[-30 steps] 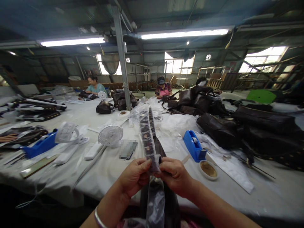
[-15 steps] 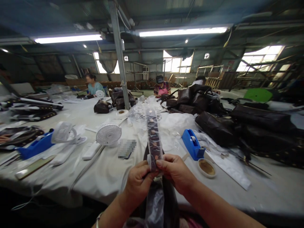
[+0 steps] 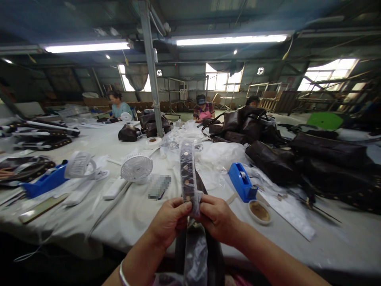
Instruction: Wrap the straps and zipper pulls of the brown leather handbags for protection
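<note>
A dark studded strap (image 3: 188,169) in clear plastic wrap stands up from between my hands, its far end rising away from me. My left hand (image 3: 172,216) is closed on the strap's left edge, thumb on top. On the other side, my right hand (image 3: 216,216) pinches the wrap at the strap's right edge. Below my hands the wrapped strap carries on toward my lap, over dark leather (image 3: 216,254). What the fingertips hold underneath is hidden.
A blue tape dispenser (image 3: 242,182) and a tape roll (image 3: 259,211) lie to the right. Dark leather bags (image 3: 324,159) pile up behind them. At left are a white fan (image 3: 137,167), a second fan (image 3: 79,165) and another blue dispenser (image 3: 44,182). Co-workers sit across the table.
The strap's upper part has tilted left and turned, showing its studs more plainly. My left thumb now presses on the strap, and my right hand has shifted to its edge.
</note>
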### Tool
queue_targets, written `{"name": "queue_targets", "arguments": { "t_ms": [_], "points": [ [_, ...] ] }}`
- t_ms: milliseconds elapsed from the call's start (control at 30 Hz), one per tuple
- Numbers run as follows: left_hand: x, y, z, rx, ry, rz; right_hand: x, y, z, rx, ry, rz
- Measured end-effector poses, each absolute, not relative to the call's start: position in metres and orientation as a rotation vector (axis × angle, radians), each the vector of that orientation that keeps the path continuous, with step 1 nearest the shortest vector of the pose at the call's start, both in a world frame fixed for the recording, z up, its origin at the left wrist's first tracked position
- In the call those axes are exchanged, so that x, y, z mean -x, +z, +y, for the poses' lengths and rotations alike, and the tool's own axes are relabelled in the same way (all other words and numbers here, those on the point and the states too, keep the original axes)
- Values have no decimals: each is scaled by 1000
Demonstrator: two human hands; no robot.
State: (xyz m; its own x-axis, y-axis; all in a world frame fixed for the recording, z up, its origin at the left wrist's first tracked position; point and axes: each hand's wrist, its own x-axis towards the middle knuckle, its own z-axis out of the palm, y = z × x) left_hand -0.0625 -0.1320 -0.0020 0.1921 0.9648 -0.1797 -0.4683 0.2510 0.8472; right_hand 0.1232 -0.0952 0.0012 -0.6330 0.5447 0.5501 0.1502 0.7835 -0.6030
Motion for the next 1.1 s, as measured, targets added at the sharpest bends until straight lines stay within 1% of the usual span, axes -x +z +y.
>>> {"name": "queue_targets", "arguments": {
  "t_ms": [100,167,200,267,400,467,567,667,733,767,800,833,900,967,1000,1033,1100],
  "points": [
    [60,3,-138,-1073,1258,1039,-124,8,-96,610,1307,-1917],
    [58,3,-142,-1400,1317,1185,-120,10,-96,699,1642,-1600],
    [57,2,-144,-1535,1333,1236,-117,9,-97,746,1729,-1455],
    [54,-2,-146,-1689,1355,1291,-111,9,-98,821,1752,-1284],
    [58,-6,-145,-1678,1310,1237,-106,8,-102,815,1565,-1370],
    [65,-6,-141,-1416,1210,1087,-108,6,-104,787,1346,-1571],
    [75,-6,-132,-950,1061,854,-113,1,-104,647,911,-1943],
    [76,-9,-126,-809,1040,796,-116,-5,-100,513,554,-2186],
    [72,-9,-126,-760,1069,788,-118,-4,-97,490,415,-2270],
    [70,-7,-127,-754,1098,794,-119,-2,-96,491,420,-2294],
    [68,-5,-129,-776,1131,812,-120,1,-95,504,490,-2293],
    [67,-3,-132,-834,1164,844,-120,4,-95,531,630,-2260],
    [65,2,-137,-1075,1232,968,-121,10,-95,593,1058,-2086],
    [64,4,-143,-1396,1270,1102,-118,13,-96,651,1499,-1786],
    [63,3,-145,-1540,1279,1150,-116,12,-98,684,1663,-1618],
    [63,2,-147,-1658,1287,1183,-113,11,-99,718,1773,-1460],
    [62,-1,-149,-1801,1303,1200,-108,8,-102,786,1848,-1232]
  ]
}}
